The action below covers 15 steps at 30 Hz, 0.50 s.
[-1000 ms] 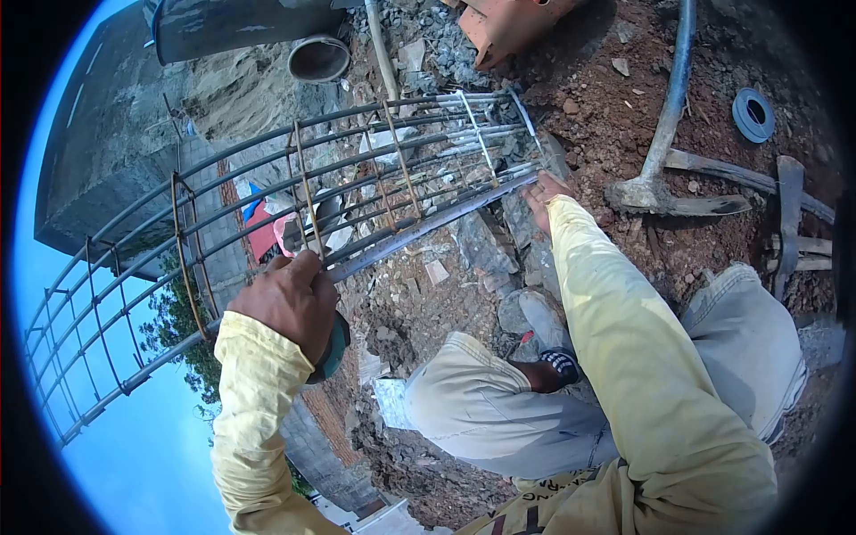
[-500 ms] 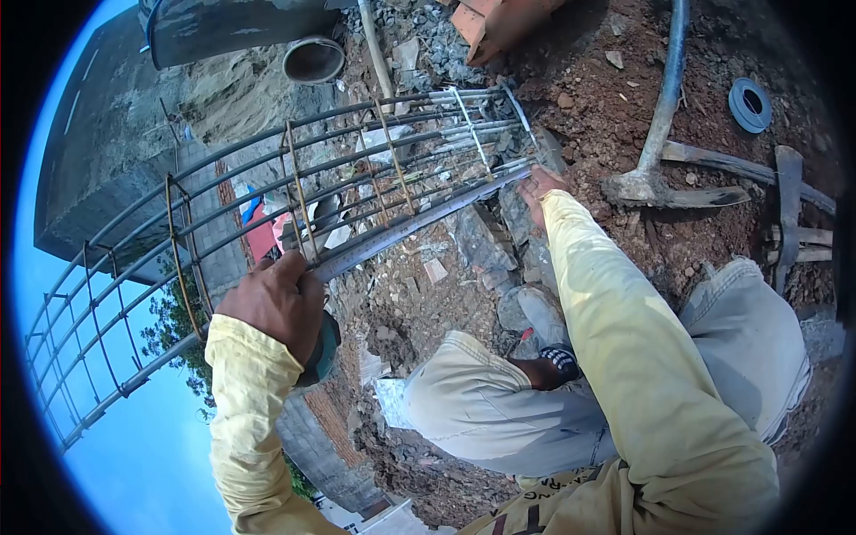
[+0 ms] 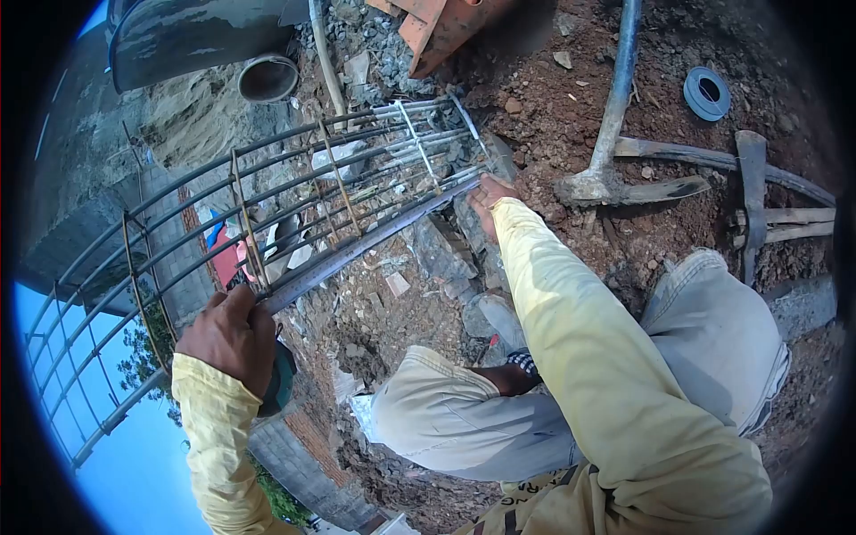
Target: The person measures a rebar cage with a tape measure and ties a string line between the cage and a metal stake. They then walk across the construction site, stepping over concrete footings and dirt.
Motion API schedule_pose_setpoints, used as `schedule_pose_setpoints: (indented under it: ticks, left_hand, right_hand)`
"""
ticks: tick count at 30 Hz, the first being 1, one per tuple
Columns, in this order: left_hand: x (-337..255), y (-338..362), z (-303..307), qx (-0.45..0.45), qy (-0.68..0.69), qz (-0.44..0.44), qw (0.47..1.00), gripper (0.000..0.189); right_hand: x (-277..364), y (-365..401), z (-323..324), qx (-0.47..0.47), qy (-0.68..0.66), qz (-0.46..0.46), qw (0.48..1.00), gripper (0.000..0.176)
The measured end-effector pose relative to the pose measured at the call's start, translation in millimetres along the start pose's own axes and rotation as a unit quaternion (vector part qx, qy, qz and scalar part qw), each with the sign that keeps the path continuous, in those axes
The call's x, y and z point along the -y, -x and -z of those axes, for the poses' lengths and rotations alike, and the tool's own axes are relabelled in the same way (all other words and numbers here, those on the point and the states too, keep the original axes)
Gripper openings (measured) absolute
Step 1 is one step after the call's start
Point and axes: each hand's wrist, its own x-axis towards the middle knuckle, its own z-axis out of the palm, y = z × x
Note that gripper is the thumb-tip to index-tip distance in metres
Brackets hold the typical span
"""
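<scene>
A long rebar cage (image 3: 120,419) reaches from the lower left to the upper middle, with thin ties across its bars. A tape measure's pale blade (image 3: 374,234) is drawn out along the near bar. My left hand (image 3: 230,339) is closed on the tape measure at the bar; its teal-and-dark case (image 3: 283,382) shows below my fingers, partly hidden. At the blade's far end, beside the cage's whitish end bars, my right hand (image 3: 490,201) is closed on the tape end. Its fingertips are partly hidden.
A pickaxe-like tool (image 3: 593,185) with a blue handle lies on the soil at right, near a grey ring (image 3: 707,94) and wooden-handled tools (image 3: 752,192). Broken concrete (image 3: 437,245) lies under the cage. An orange metal piece (image 3: 446,40) and a drum (image 3: 201,40) stand beyond.
The view has shifted, so everything sits a little further left and the right side lower. Both hands keep their hold on the tape measure along the cage.
</scene>
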Motion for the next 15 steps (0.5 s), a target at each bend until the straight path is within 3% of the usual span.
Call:
schedule_pose_setpoints:
  ticks: [5, 9, 13, 15]
  left_hand:
    - [-0.1, 1.3, -1.7, -0.009, 0.006, -0.008, 1.0, 0.018]
    - [1.2, 1.6, -3.2, -0.012, 0.018, -0.007, 1.0, 0.018]
    - [-1.4, 2.3, -3.2, -0.008, 0.023, 0.001, 1.0, 0.017]
    - [-2.2, 2.2, -2.4, -0.004, 0.02, 0.004, 1.0, 0.017]
  right_hand:
    - [5.3, -3.1, -3.9, -0.03, 0.029, 0.004, 0.999, 0.022]
    - [14.1, 3.1, -24.9, -0.141, 0.151, 0.038, 0.978, 0.02]
    - [41.2, 19.1, -39.5, -0.118, 0.336, -0.077, 0.931, 0.024]
    - [42.5, 9.0, -39.7, -0.121, 0.305, -0.09, 0.94, 0.022]
